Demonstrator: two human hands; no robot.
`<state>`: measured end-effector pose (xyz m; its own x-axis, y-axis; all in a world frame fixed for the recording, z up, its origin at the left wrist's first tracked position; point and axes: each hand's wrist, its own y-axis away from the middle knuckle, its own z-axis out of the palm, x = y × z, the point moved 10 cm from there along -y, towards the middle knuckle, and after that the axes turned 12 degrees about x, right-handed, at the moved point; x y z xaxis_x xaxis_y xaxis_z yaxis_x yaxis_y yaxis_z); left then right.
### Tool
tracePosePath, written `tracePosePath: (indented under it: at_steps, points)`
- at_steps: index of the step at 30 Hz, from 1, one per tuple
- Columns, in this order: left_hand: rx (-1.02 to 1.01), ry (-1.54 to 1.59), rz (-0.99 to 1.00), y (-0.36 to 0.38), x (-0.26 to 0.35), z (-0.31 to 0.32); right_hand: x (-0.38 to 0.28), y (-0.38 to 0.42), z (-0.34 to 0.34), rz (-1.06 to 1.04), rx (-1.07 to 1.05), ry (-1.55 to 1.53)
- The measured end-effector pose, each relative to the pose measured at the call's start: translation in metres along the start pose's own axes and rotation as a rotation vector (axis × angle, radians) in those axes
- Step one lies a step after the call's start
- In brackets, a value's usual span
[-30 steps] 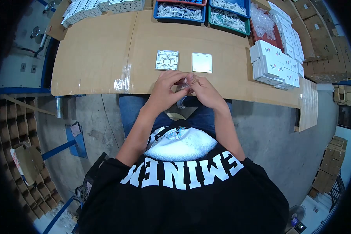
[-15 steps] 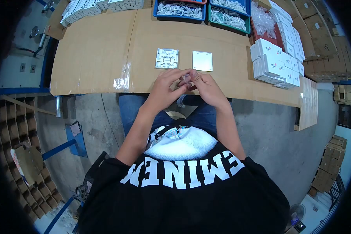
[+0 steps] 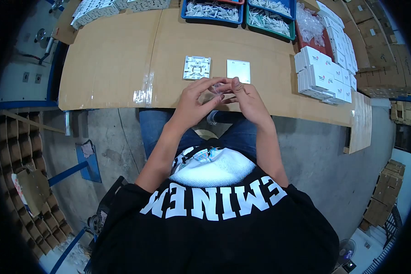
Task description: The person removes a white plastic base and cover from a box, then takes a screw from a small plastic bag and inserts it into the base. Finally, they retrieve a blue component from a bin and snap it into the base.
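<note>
Close to the table's front edge, my left hand (image 3: 192,101) has its fingers curled around a small see-through plastic piece (image 3: 217,88); its exact kind is too small to tell. My right hand (image 3: 252,104) meets it from the other side, fingers bent against the same piece and thumb raised. Just beyond my hands lie two square white plastic parts. The left one is an open tray (image 3: 197,68) with moulded clips inside. On the right is a smooth flat cover (image 3: 239,70), its near edge partly behind my fingers.
Cardboard (image 3: 109,59) covers the table. Blue bins (image 3: 212,21) and a green bin (image 3: 271,31) at the back hold many small white parts. White boxes (image 3: 322,77) are stacked at right, beside a red bin of clear bags (image 3: 309,25). More white units (image 3: 96,10) stand back left.
My right hand has shifted slightly right and its thumb has lifted away from the left fingers. The tray and cover lie as before.
</note>
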<state>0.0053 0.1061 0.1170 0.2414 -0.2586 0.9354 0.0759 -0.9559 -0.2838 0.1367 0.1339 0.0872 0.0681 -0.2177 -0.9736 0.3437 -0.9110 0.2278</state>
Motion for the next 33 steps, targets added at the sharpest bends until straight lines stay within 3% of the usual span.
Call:
tracePosePath:
  at_steps: [5,10,11,13,16,23,28,30,32,33]
  points:
    - [0.084,0.257,-0.227,0.002,-0.014,-0.003,-0.028,0.001,-0.014,-0.072,0.077,-0.029]
    - [0.114,0.885,-0.640,0.010,-0.045,0.006,-0.046,0.000,-0.027,-0.111,0.154,-0.067]
    - [0.115,0.886,-0.639,0.010,-0.048,0.005,-0.045,-0.002,-0.031,-0.111,0.173,-0.063]
    - [0.131,1.230,-0.797,0.016,-0.056,0.015,-0.040,-0.004,-0.034,-0.112,0.190,-0.058]
    - [0.084,1.493,-0.823,0.013,-0.054,0.020,-0.028,-0.007,-0.038,-0.075,0.220,-0.089]
    - [0.087,1.579,-0.864,0.013,-0.051,0.020,-0.011,-0.014,-0.041,-0.026,0.239,-0.061]
    - [0.051,1.523,-0.904,0.021,-0.089,0.030,0.010,-0.035,-0.065,-0.040,0.298,0.073]
    - [0.067,1.447,-0.980,0.029,-0.112,0.040,0.014,-0.055,-0.086,-0.175,0.349,0.172]
    - [-0.096,1.476,-1.055,0.037,-0.122,0.055,0.013,-0.076,-0.108,-0.215,0.387,0.186]
    - [-0.040,1.358,-1.152,0.040,-0.122,0.055,0.010,-0.085,-0.118,-0.223,0.413,0.268]
